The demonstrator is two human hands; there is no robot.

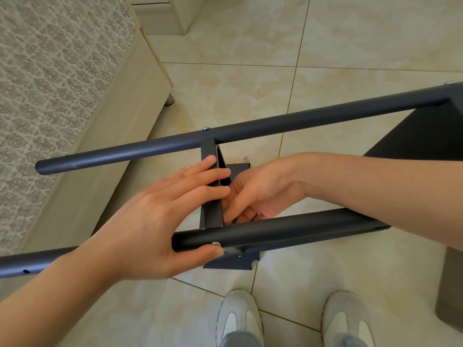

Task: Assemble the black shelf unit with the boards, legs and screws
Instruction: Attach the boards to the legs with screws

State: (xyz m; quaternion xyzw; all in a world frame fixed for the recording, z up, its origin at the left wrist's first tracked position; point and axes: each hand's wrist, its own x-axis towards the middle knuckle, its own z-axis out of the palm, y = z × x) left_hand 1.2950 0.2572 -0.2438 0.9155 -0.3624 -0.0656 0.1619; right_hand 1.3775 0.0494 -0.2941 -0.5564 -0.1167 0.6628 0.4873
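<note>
The shelf unit [250, 128] is lying on its side on the floor [350, 46] beside the bed [50, 71]. The left hand [160, 211] is pressing straight fingers [200, 175] against a board [214, 214], thumb touching the near leg [288, 227] by a screw [216, 244]; the right hand [258, 191] is curling behind the board, its hold unclear.

A bed [50, 96] and a tiled floor [350, 46] are seen.
The bed is covered with a grey patterned cloth [37, 58], and its pale wooden side board [112, 126] is carried by a short round leg [169, 98] at the corner. Beyond that corner a white piece of furniture [185, 16] is seen. Well to the right of the bed, two white shoes [238, 319] under blue trouser hems [240, 339] are placed on the tiles; further right, a dark grey block [451, 284] is cut off.
</note>
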